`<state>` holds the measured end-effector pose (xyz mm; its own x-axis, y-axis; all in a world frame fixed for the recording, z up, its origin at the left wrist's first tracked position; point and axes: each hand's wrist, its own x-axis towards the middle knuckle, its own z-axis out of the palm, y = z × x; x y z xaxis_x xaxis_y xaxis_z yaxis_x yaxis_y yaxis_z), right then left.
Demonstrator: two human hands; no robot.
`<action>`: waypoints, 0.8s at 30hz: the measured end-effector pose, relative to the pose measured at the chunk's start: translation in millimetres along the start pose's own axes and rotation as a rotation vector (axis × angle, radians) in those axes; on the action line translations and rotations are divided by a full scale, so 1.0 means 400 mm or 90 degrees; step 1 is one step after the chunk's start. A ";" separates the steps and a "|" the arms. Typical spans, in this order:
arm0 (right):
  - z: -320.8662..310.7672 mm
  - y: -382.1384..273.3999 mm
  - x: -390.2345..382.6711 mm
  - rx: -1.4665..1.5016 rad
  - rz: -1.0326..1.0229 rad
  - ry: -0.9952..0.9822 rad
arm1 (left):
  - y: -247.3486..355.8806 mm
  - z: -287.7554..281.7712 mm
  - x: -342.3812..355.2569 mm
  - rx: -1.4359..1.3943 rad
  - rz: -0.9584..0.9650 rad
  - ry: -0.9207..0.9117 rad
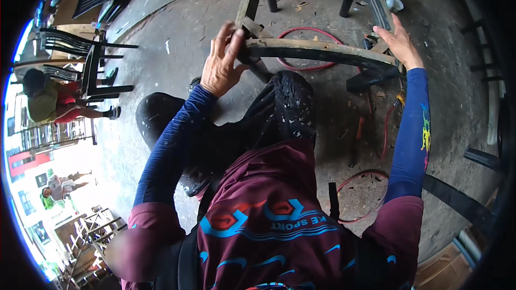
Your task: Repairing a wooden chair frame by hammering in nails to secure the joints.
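Left hand (223, 64) wraps over the near end of the curved wooden bar (317, 52), fingers (232, 43) closed around it at about eleven o'clock from the raised knee (287, 96). Right hand (399, 43) sits at the bar's far end, at two o'clock, palm pressed where the bar meets a long curved rail (376, 0); whether those fingers grip, I cannot tell. The bar lies across, just above the knee. A red hose (309, 67) loops on the concrete floor (172, 75) behind it. Black chairs (91, 48) stand at ten o'clock.
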<state>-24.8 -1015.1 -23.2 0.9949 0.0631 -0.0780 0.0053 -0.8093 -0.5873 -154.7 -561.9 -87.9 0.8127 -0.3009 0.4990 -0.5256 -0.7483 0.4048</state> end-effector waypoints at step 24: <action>0.003 -0.020 -0.015 -0.123 0.013 0.064 | -0.013 0.292 -0.037 -0.370 -0.416 0.288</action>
<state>-30.9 -1008.4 -18.9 1.0000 -0.0052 -0.0020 -0.0055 -0.9074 -0.4202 -134.7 -622.6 -186.8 0.8779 0.4140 0.2407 -0.1481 -0.2433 0.9586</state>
